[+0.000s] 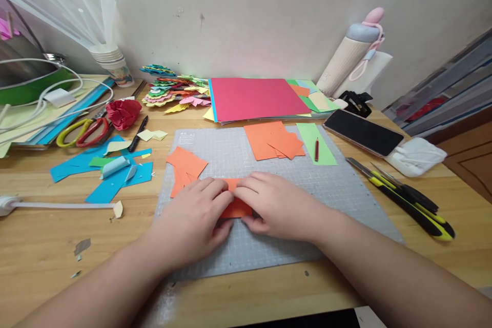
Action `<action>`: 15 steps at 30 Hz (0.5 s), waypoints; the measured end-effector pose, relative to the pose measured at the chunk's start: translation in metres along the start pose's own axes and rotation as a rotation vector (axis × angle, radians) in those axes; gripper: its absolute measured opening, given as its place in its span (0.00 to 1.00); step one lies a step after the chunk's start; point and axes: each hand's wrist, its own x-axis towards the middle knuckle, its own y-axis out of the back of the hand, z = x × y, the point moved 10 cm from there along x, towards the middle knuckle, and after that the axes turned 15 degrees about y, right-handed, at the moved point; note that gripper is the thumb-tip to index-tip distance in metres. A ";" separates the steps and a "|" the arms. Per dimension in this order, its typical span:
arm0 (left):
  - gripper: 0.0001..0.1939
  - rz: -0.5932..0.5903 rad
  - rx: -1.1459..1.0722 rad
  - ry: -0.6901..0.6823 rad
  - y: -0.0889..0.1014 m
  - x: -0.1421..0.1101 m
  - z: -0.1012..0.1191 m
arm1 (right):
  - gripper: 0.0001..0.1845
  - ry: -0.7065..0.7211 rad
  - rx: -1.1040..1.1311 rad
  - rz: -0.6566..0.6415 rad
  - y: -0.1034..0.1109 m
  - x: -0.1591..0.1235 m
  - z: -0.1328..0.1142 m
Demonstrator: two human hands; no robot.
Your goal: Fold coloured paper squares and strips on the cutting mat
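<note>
A piece of orange paper lies on the grey cutting mat between my two hands. My left hand has its fingers curled over the paper's left part, thumb at the near edge. From the other side my right hand grips the right part in the same way. The fingers cover much of the sheet, and whether it is folded I cannot tell. Left of it are orange paper pieces. Farther back lie more orange sheets, beside a green paper strip with a short pencil on it.
To the right are a utility knife, a phone and a white case. Scissors, a black pen and blue scraps lie left. Stacked coloured paper and a tilted bottle are by the wall.
</note>
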 end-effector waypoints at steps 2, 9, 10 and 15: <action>0.06 0.043 -0.021 -0.005 0.003 0.000 -0.003 | 0.07 0.003 0.014 0.042 0.002 -0.001 0.001; 0.07 0.157 -0.657 0.215 0.036 -0.007 -0.028 | 0.06 -0.161 0.605 0.502 0.027 -0.015 0.016; 0.09 0.090 -0.780 0.298 0.031 -0.006 -0.033 | 0.07 -0.219 0.773 0.529 0.021 -0.016 0.020; 0.13 -0.169 -0.943 0.541 0.001 -0.008 -0.038 | 0.03 -0.394 1.122 0.477 -0.006 -0.014 0.021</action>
